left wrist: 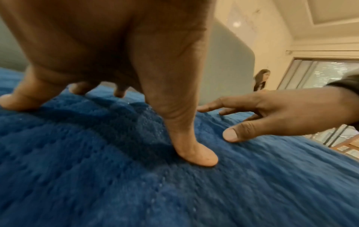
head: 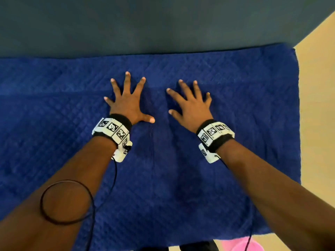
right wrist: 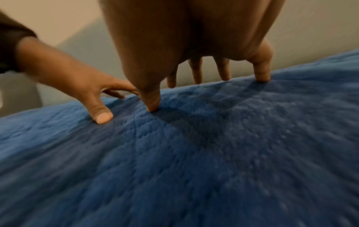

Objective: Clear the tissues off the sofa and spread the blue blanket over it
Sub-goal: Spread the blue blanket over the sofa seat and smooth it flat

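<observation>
The blue blanket [head: 163, 169] lies flat over the sofa seat, its far edge against the grey-blue sofa back [head: 145, 24]. My left hand [head: 126, 100] rests on the blanket with its fingers spread wide and straight. My right hand [head: 190, 104] lies beside it, a short gap away, fingers also spread on the cloth. In the left wrist view the left thumb presses the blanket [left wrist: 136, 176], and the right hand [left wrist: 262, 119] touches it nearby. The right wrist view shows the right hand's fingertips [right wrist: 261, 76] on the blanket [right wrist: 194, 153], with the left hand [right wrist: 81, 87] alongside. No tissues are in view.
The blanket's right edge ends at the beige floor [head: 317, 124]. A pink object [head: 243, 245] sits on the floor near the front edge. In the left wrist view a person [left wrist: 261, 79] stands far off beside a large window [left wrist: 320, 73].
</observation>
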